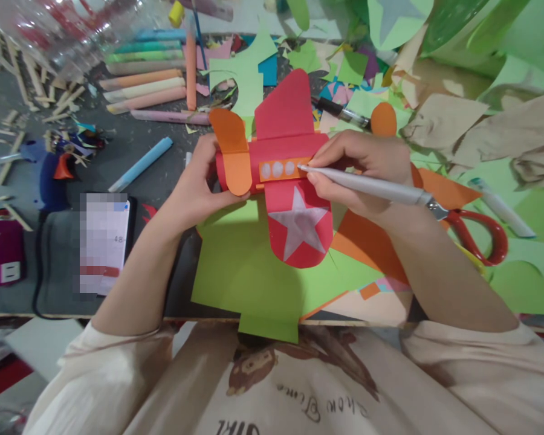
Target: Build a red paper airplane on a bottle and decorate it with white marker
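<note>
A red paper airplane model [285, 147] with orange paper tail parts lies across the middle of the view. My left hand [197, 181] is closed around its left end. Between the thumb and fingers of my right hand [362, 160] sits a silver-grey marker [372, 185], its tip touching an orange strip [278, 170] on the airplane's side. Three silvery dots show on that strip, left of the tip. On the near red wing is a silver star [298, 223]. Green paper [236, 260] lies beneath the airplane.
Red-handled scissors [478, 237] lie at the right by orange and green paper. Several markers [145, 84] lie at the back left. A phone [104, 241], a blue glue gun [48, 175] and wood sticks [31, 78] are on the left. A black pen [342, 113] lies behind my right hand.
</note>
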### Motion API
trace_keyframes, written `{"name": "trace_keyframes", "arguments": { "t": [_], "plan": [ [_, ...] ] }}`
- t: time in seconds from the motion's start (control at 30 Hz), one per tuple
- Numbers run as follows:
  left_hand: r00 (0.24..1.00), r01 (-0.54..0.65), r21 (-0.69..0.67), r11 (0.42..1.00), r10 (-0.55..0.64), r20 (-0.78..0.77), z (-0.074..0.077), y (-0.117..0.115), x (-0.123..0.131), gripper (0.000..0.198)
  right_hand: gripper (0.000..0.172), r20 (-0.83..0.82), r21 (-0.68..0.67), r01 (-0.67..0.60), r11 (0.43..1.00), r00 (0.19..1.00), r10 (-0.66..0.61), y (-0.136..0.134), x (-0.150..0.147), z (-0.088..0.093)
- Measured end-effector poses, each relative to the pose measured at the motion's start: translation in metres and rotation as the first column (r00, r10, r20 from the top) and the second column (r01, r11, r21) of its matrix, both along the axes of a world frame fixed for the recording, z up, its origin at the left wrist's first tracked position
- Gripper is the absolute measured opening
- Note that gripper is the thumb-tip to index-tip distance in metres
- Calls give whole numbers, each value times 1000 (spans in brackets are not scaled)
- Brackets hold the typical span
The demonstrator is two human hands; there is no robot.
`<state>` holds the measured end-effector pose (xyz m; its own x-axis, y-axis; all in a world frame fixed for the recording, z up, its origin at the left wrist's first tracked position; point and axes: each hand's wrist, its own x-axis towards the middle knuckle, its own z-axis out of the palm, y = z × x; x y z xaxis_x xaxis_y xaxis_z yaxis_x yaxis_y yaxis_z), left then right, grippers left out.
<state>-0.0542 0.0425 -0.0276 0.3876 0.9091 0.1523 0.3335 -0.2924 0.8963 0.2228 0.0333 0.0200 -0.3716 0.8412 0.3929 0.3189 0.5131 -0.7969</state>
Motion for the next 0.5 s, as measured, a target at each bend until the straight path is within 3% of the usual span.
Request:
{"name": "trace_keyframes", "arguments": {
  "t": [0.23, 0.5],
  "plan": [
    [999, -8, -25, 1000, 9, 52, 0, 0, 1, 80, 13, -11, -76, -21, 997, 1000, 21, 0, 0, 3],
    [1000, 10, -35, 999, -9, 26, 1, 1, 2, 81, 19, -39, -54, -79, 995, 996, 77, 0, 1, 6]
  ]
}}
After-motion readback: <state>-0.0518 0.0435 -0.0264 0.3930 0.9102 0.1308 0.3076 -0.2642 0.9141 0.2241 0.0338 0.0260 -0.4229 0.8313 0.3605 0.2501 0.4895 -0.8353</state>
